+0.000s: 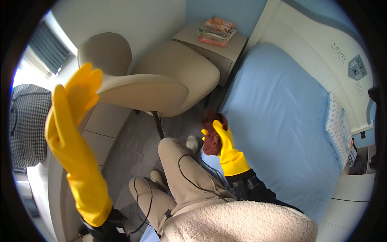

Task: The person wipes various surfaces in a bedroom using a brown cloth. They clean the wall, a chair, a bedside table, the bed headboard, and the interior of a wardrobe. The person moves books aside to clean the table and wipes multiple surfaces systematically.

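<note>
Right hand (226, 142) pinching maroon cloth (211, 142) by bed (278, 117); slack grip risks drop. Left hand (65, 111) spread, left of bed.

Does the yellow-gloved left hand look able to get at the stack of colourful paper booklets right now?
Probably not from here: the left hand looks empty, but the wide beige padded chair stands between it and the booklets.
</note>
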